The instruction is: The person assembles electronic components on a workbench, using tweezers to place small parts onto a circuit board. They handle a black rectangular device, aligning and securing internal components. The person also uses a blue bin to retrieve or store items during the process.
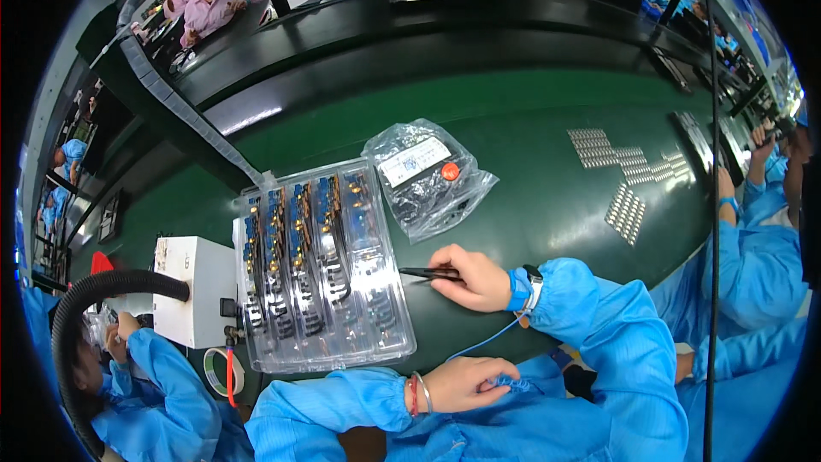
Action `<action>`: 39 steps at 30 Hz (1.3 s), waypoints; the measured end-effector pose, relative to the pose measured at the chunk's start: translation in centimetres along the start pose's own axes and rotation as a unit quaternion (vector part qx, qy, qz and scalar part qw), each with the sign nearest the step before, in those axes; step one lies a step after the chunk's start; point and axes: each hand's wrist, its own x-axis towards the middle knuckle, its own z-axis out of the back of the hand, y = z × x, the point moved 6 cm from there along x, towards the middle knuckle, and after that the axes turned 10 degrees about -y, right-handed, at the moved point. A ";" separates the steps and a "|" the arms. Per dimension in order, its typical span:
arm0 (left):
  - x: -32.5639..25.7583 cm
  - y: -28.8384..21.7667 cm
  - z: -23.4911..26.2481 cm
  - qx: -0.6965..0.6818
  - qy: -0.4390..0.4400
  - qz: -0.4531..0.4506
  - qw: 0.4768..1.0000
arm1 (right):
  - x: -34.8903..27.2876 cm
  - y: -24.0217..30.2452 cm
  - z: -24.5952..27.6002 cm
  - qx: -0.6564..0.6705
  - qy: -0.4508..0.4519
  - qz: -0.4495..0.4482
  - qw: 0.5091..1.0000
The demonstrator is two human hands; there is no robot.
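My right hand [470, 278] rests on the green table and grips black tweezers [426, 273], whose tips point left at the right edge of a clear plastic tray [389, 338]. The tray holds rows of small blue and gold parts, mostly in its left and far slots. My left hand [466, 382] lies curled near my body at the table's front edge, its fingers on the blue fabric of my right sleeve. A blue wrist strap with a cord sits on my right wrist.
A clear plastic bag [428, 175] with a white label and a red dot lies behind the tray. A white box [195, 287] and a black hose [103, 291] stand to the left. Small metal parts [629, 175] lie in groups at the right. Seated people in blue coats flank me.
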 end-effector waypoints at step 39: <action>-0.1 0.6 0.1 -0.061 0.024 0.047 0.997 | -0.1 -0.3 -0.1 0.019 0.055 -0.039 0.998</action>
